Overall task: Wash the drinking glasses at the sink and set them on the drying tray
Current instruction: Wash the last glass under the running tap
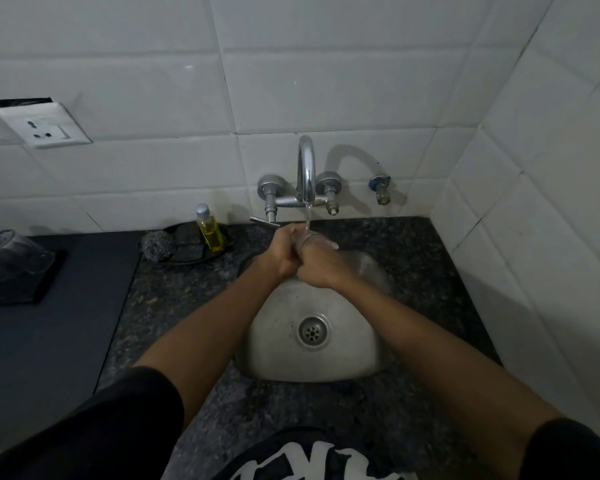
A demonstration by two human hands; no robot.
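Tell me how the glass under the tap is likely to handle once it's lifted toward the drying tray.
The glass sits under running water in both hands, the left hand and the right hand, so it is probably wet and slippery. It looks clear and thin, so likely fragile against the steel sink. Being small enough to be mostly hidden by fingers, it is probably light.

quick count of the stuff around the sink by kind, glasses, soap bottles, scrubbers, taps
Drinking glasses: 2, one in the hands under the water, one on the dark tray
Soap bottles: 1
Scrubbers: 2, steel wool and a dark sponge
Taps: 2, main tap and small side tap
Total: 7
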